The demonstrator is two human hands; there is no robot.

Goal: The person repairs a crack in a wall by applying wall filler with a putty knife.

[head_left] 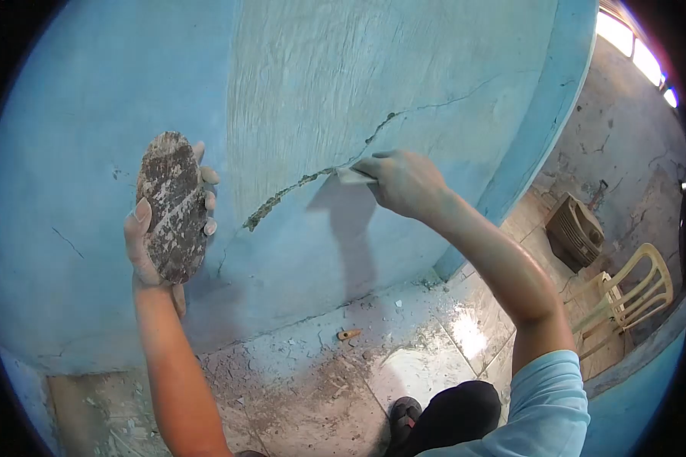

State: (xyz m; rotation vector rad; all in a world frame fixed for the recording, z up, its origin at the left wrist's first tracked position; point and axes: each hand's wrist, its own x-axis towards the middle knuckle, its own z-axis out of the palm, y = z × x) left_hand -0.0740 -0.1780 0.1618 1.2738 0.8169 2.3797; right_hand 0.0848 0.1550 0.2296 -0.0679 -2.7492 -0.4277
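My left hand is wrapped round the edges of a flat oval slab, dark and rough with whitish smears. The thumb lies along its left edge and the fingertips curl over the right one, in front of the blue wall. Closed on a pale flat scraper, my right hand is at the wall, where the scraper's edge meets a jagged crack. That crack climbs from lower left to upper right, widest and crumbled at its lower end. Whitish dust coats both hands.
Chips and dust litter the tiled floor along the wall's foot. A small brown piece lies there. To the right are a cream plastic chair and a brown ridged box. My shoe shows below.
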